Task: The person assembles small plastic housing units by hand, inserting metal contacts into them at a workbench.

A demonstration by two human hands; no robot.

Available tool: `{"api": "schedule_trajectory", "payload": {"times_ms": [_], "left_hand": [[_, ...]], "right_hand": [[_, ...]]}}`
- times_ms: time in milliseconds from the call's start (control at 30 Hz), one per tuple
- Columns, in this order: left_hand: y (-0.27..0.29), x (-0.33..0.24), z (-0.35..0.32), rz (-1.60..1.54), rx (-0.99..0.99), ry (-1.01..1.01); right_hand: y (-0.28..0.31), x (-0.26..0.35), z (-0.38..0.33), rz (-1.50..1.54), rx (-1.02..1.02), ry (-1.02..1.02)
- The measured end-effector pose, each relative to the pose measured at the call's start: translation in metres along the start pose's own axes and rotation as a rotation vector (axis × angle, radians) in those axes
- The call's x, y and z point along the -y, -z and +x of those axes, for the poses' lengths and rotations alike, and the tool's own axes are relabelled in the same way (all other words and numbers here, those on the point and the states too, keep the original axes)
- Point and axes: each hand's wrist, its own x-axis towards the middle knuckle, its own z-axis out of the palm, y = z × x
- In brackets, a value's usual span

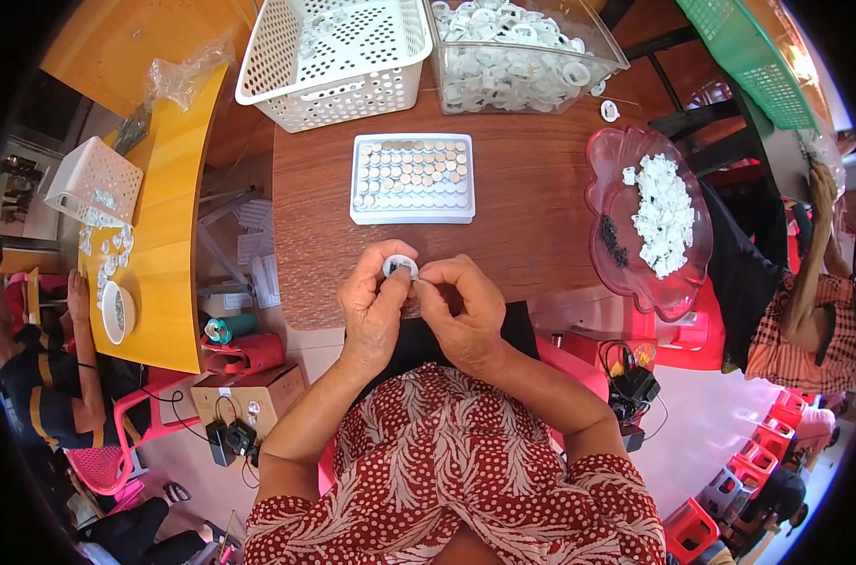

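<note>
Over the near edge of the brown table, my left hand (374,311) grips a small round white plastic piece (399,260) with a dark centre between thumb and fingers. My right hand (465,315) is closed in a pinch at the right edge of that piece; whatever sits between its fingertips is too small to tell. Just beyond my hands lies a white tray (414,219) with rows of round pockets. Silvery button cells (418,171) fill many of the pockets, while the nearest row looks unfilled.
A pink scalloped dish (608,273) at right holds small white parts (665,212) and black bits (612,240). At the back stand a white perforated basket (352,97) and a clear bin (527,56) heaped with white pieces. People sit at both sides; a yellow table (164,282) is left.
</note>
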Motion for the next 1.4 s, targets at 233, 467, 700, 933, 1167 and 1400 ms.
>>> {"api": "schedule_trajectory", "payload": {"times_ms": [233,467,700,933,1167,1400], "left_hand": [[0.001,0.002,0.002,0.009,0.004,0.014],[0.002,0.003,0.001,0.059,-0.002,-0.054],[0.001,0.0,-0.001,0.088,-0.005,-0.094],[0.004,0.001,-0.003,0.107,-0.011,-0.067],[0.001,-0.003,-0.004,0.153,-0.019,-0.089],[0.0,-0.002,-0.004,0.239,-0.042,-0.152]], "right_hand": [[-0.002,-0.004,-0.002,0.034,-0.024,-0.014],[0.003,-0.001,-0.001,0.026,0.001,-0.04],[0.006,-0.001,0.008,-0.036,-0.029,0.129],[0.008,-0.005,0.01,-0.109,-0.02,0.236],[0.008,-0.005,0.012,-0.195,0.008,0.373],[0.009,-0.009,0.011,-0.334,0.021,0.508]]}}
